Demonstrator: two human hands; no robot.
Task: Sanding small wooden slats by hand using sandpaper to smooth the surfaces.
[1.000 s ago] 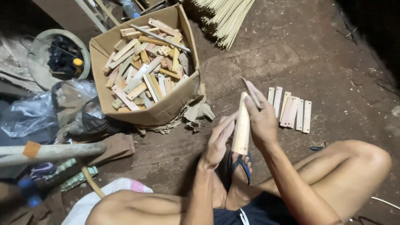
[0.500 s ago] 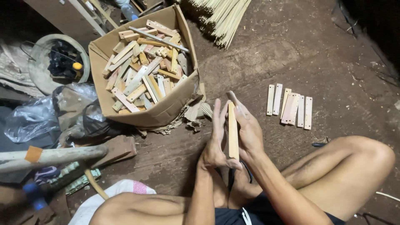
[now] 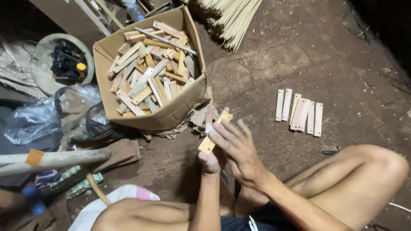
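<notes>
Gripped in the left hand (image 3: 212, 155): a short flat bamboo slat (image 3: 215, 133), pale yellow, tilted with its upper end toward one o'clock, lower end pinched between thumb and fingers. Laid over it from the right, the right hand (image 3: 238, 149), fingers spread and loosely open, fingertips resting on or just above the slat's face; clasping nothing, as far as the view tells, though contact is partly hidden. Held low in the middle of the view, above the dirt floor (image 3: 265, 68) and between the folded bare legs. At eleven o'clock from the hands, just beside them, an open cardboard box (image 3: 171, 113) heaped with mixed slat offcuts (image 3: 147, 68), its near wall sagging. At two o'clock, well apart, a neat row of finished slats (image 3: 299, 112) lying side by side on the floor. At twelve o'clock, far up, a bundle of thin bamboo sticks (image 3: 229, 17). At nine o'clock, crumpled plastic bags (image 3: 38, 117) and a taped wooden handle (image 3: 51, 159); beyond, a round basin (image 3: 47, 55) with dark items inside.
</notes>
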